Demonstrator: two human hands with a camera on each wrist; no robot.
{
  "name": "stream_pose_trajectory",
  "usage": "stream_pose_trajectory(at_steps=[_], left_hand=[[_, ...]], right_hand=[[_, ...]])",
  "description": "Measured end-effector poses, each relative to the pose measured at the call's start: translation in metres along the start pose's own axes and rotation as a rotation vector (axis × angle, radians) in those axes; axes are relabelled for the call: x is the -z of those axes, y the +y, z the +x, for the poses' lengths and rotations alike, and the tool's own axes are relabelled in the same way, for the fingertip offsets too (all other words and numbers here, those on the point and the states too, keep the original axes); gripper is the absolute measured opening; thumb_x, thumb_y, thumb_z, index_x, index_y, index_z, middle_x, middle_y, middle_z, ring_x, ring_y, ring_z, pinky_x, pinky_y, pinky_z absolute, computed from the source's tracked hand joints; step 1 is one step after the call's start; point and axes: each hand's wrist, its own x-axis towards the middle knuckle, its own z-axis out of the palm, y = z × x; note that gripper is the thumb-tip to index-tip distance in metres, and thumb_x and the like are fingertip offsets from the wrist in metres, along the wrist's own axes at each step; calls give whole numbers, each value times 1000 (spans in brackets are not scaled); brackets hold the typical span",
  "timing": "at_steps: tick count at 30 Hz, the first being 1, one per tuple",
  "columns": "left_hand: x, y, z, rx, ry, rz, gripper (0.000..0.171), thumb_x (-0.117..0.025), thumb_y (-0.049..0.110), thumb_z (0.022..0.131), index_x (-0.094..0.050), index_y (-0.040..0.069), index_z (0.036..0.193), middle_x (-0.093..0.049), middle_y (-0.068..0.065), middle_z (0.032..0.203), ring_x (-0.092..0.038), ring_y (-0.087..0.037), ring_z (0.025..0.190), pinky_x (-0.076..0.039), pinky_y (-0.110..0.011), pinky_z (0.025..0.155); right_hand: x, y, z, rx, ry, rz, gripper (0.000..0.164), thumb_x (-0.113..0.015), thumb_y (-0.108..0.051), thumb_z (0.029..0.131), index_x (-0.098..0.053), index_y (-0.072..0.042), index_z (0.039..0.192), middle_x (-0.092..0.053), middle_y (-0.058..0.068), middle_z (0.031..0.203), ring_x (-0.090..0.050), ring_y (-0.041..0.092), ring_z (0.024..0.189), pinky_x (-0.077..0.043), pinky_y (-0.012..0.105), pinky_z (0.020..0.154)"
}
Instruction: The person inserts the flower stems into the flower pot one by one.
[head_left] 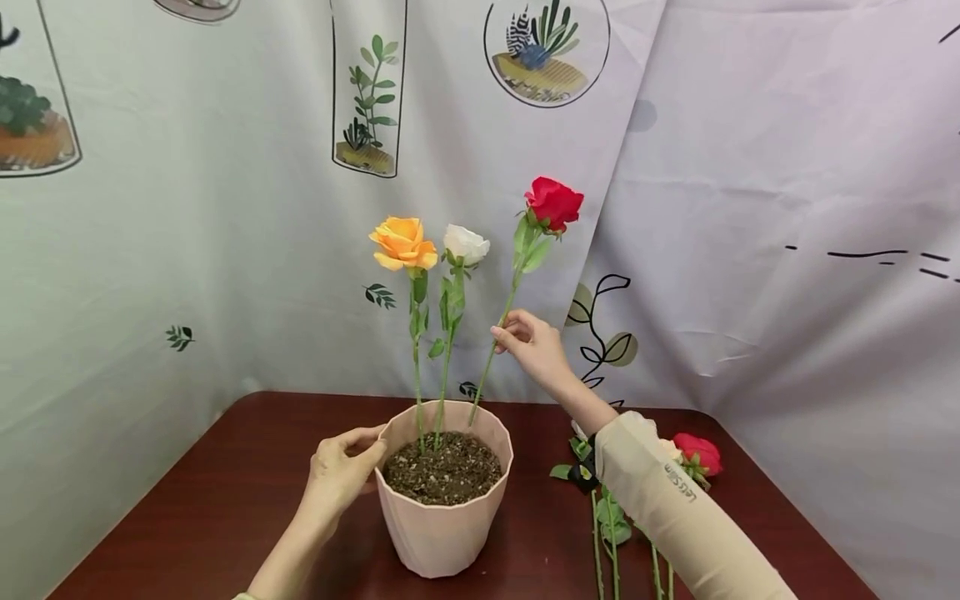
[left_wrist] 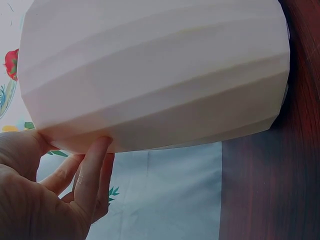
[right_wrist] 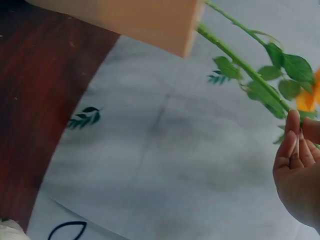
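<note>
Head view: the right hand [head_left: 534, 348] pinches the red rose [head_left: 555, 205] around mid-length, bloom up, lower end at the far rim of the pot [head_left: 442, 533]; the left hand [head_left: 337, 468] pinches its left edge.

Red rose [head_left: 554, 204], orange rose [head_left: 405, 243], white rose [head_left: 466, 244], pale-pink pot [head_left: 442, 533], plant-printed cloth [head_left: 465, 150]

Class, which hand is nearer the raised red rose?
Right. The right hand pinches the red rose by its stem; the left hand, farther off, grips the pot at its rim.
</note>
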Motion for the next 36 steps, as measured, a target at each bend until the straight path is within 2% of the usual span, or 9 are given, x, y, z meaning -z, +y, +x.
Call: stream_pose_trajectory(at_steps=[6,11,17,22,25,31,36], left_hand=[[-1,0,0,6,2,7,31,-62,15,84,-67,4,112,-66,-11,91,-63,-16,76,-60,-34,61],[-2,0,-1,4,10,-13,30,-62,13,84,-67,3,111,-66,-11,89,-63,-16,74,-59,-32,58],[-2,1,0,3,14,-15,29,-62,13,84,-67,3,110,-66,-10,87,-63,-16,73,-59,-32,58],[-2,2,0,6,10,-14,28,-62,14,84,-67,3,110,-66,-10,87,-63,-16,73,-59,-31,59],[-1,1,0,9,12,-12,28,-62,15,84,-68,3,109,-66,-10,88,-63,-15,73,-59,-31,59],[0,3,1,5,18,-14,27,-62,15,84,-69,5,108,-66,-10,86,-63,-15,72,-59,-31,59],[-1,3,1,11,20,-19,27,-62,14,83,-69,5,108,-65,-9,83,-63,-15,72,-59,-32,59]], right_hand=[[-20,13,-7,36,20,-40,12,-63,-24,90,-63,-12,89,-69,0,71,-62,11,65,-43,26,60],[-34,21,-17,58,-40,-47,12,-61,-24,91,-62,-12,92,-70,1,75,-61,7,63,-43,24,56],[-43,26,-20,84,-66,-85,12,-61,-24,91,-61,-13,94,-70,1,77,-64,13,65,-39,21,48],[-46,32,-20,98,-76,-80,11,-61,-21,91,-60,-11,94,-70,8,80,-66,24,69,-40,20,48],[-48,35,-20,91,-83,-64,12,-63,-21,90,-60,-10,93,-70,9,78,-66,25,68,-44,20,48],[-51,38,-21,70,-92,-40,16,-64,-22,89,-62,-7,95,-71,7,78,-66,17,65,-53,23,54],[-50,40,-20,26,-114,-47,14,-65,-21,88,-62,-9,94,-70,3,76,-63,10,63,-53,24,57]])
